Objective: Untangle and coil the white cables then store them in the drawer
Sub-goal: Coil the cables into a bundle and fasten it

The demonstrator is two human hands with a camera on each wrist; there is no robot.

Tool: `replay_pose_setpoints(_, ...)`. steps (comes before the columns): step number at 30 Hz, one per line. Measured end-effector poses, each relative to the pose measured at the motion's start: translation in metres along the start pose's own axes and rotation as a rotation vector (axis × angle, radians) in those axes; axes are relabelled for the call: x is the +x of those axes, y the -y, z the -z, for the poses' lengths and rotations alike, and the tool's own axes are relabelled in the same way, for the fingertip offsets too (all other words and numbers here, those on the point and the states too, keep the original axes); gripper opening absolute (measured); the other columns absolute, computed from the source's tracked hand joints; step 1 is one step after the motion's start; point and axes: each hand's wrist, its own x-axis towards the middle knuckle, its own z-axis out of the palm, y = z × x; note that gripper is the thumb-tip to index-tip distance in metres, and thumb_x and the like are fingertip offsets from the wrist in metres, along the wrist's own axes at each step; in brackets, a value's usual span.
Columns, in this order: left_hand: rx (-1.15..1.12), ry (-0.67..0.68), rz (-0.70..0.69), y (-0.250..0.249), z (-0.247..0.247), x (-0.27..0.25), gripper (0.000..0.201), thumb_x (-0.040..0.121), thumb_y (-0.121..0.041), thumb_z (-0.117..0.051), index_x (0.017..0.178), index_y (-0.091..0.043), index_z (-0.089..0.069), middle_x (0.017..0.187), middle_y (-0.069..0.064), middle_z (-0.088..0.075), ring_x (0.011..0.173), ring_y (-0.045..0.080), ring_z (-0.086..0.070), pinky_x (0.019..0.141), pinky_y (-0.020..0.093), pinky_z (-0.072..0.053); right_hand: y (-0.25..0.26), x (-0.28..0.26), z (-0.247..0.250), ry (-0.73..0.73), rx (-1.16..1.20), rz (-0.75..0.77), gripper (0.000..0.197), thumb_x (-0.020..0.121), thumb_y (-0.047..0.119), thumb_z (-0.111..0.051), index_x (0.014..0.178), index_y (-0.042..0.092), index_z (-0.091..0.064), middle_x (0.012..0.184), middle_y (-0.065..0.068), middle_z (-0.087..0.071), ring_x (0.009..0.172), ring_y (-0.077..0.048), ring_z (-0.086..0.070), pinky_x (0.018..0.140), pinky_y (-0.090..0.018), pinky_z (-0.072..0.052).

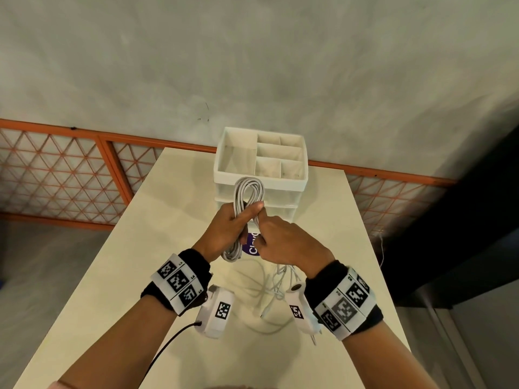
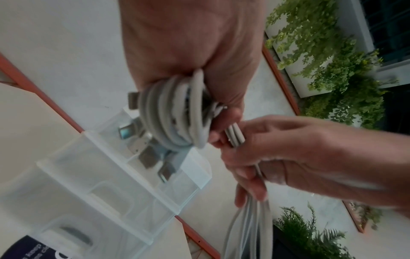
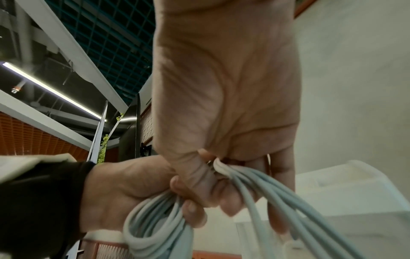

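My left hand (image 1: 233,226) grips a coil of white cable (image 1: 249,192) above the table, its loops sticking out past the fist toward the drawer unit. In the left wrist view the coil (image 2: 177,119) shows as a bundle of several turns in the fist. My right hand (image 1: 283,242) sits just right of the left and pinches loose cable strands (image 3: 261,185) that run from the coil. More loose white cable (image 1: 269,290) lies tangled on the table under my wrists. The white drawer unit (image 1: 261,169) stands behind the hands.
The drawer unit has an open divided tray (image 1: 280,153) on top and translucent drawers (image 2: 106,184) below. A purple round label (image 1: 252,245) lies on the cream table (image 1: 168,248) under the hands. An orange lattice railing (image 1: 70,175) runs behind the table.
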Motion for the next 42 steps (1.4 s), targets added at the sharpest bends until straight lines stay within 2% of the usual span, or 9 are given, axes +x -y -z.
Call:
replay_pose_setpoints(5, -0.087, -0.192, -0.072, 0.003, -0.002, 0.001, 0.044, 0.095, -0.034, -0.048, 0.061, -0.007, -0.050, 0.044, 0.013, -0.044, 0.036, 0.015, -0.041, 0.041, 0.023, -0.036, 0.001, 0.010, -0.006, -0.089, 0.233, 0.080, 0.078, 0.094, 0.016, -0.043, 0.150, 0.020, 0.011, 0.091, -0.010, -0.059, 0.071, -0.023, -0.056, 0.062, -0.036, -0.046)
replay_pose_setpoints(10, -0.263, -0.393, -0.060, 0.006, 0.008, 0.010, 0.039, 0.097, -0.034, -0.046, 0.074, -0.009, -0.064, 0.039, -0.003, -0.044, 0.039, 0.012, -0.043, 0.044, 0.023, -0.040, -0.016, 0.016, -0.022, -0.220, 0.550, -0.014, 0.030, 0.087, 0.019, -0.056, 0.117, 0.017, -0.050, 0.070, 0.003, -0.056, 0.058, -0.012, -0.051, 0.057, -0.024, -0.040)
replay_pose_setpoints(14, -0.367, -0.548, 0.000, 0.012, 0.023, 0.018, 0.041, 0.097, -0.036, -0.044, 0.070, -0.012, -0.063, 0.038, -0.007, -0.045, 0.038, 0.009, -0.044, 0.045, 0.018, -0.042, -0.018, 0.012, -0.029, -0.253, 0.697, 0.057, 0.020, 0.094, 0.034, -0.052, 0.110, 0.021, -0.053, 0.085, -0.008, -0.065, 0.067, -0.013, -0.055, 0.066, -0.027, -0.045)
replay_pose_setpoints(18, -0.479, -0.584, 0.028, 0.016, 0.018, 0.021, 0.043, 0.097, -0.034, -0.043, 0.063, -0.013, -0.058, 0.043, -0.007, -0.053, 0.042, 0.010, -0.050, 0.045, 0.019, -0.043, -0.004, 0.013, -0.034, -0.294, 0.706, 0.243, 0.037, 0.094, 0.044, -0.045, 0.131, 0.039, -0.048, 0.110, -0.023, -0.065, 0.103, -0.039, -0.060, 0.094, -0.049, -0.048)
replay_pose_setpoints(22, -0.764, -0.468, 0.063, 0.011, 0.016, 0.020, 0.033, 0.097, -0.030, -0.045, 0.069, -0.016, -0.053, 0.051, -0.009, -0.053, 0.045, 0.006, -0.049, 0.046, 0.019, -0.043, -0.006, 0.006, -0.035, -0.077, 0.668, 0.308, 0.043, 0.100, 0.029, -0.039, 0.142, 0.041, -0.032, 0.067, 0.004, -0.053, 0.058, -0.004, -0.047, 0.069, -0.014, -0.042)
replay_pose_setpoints(30, -0.934, -0.379, 0.243, 0.005, 0.017, 0.028, 0.031, 0.094, -0.033, -0.048, 0.066, -0.020, -0.049, 0.050, -0.010, -0.046, 0.045, 0.006, -0.043, 0.058, 0.022, -0.043, -0.015, 0.003, -0.039, 0.009, 0.290, 0.282, 0.049, 0.102, 0.031, -0.031, 0.146, 0.044, -0.013, 0.069, -0.023, -0.043, 0.061, -0.022, -0.039, 0.075, -0.044, -0.045)
replay_pose_setpoints(34, -1.018, -0.534, 0.257, 0.009, 0.012, 0.030, 0.033, 0.095, -0.033, -0.047, 0.064, -0.020, -0.043, 0.044, -0.011, -0.038, 0.039, 0.006, -0.035, 0.049, 0.021, -0.037, -0.019, 0.002, -0.042, 0.197, 0.329, 0.331, 0.071, 0.101, 0.015, -0.036, 0.143, 0.052, 0.007, 0.100, -0.018, -0.063, 0.072, -0.018, -0.052, 0.080, -0.032, -0.049)
replay_pose_setpoints(37, -1.099, -0.539, 0.247, 0.008, 0.022, 0.031, 0.034, 0.095, -0.032, -0.047, 0.064, -0.020, -0.042, 0.042, -0.011, -0.033, 0.036, 0.005, -0.032, 0.042, 0.016, -0.036, -0.038, -0.005, -0.027, 0.231, 0.607, 0.326, 0.057, 0.099, 0.011, -0.044, 0.144, 0.041, -0.024, 0.077, 0.004, -0.062, 0.059, 0.002, -0.048, 0.065, -0.012, -0.045)
replay_pose_setpoints(42, -0.935, -0.476, 0.180, 0.001, 0.027, 0.026, 0.032, 0.093, -0.032, -0.049, 0.064, -0.019, -0.045, 0.042, -0.010, -0.031, 0.037, 0.006, -0.029, 0.043, 0.018, -0.038, -0.065, -0.002, -0.011, 0.026, 0.744, 0.099, 0.012, 0.086, 0.021, -0.067, 0.097, 0.017, -0.071, 0.053, 0.011, -0.059, 0.046, -0.001, -0.046, 0.052, -0.014, -0.038)
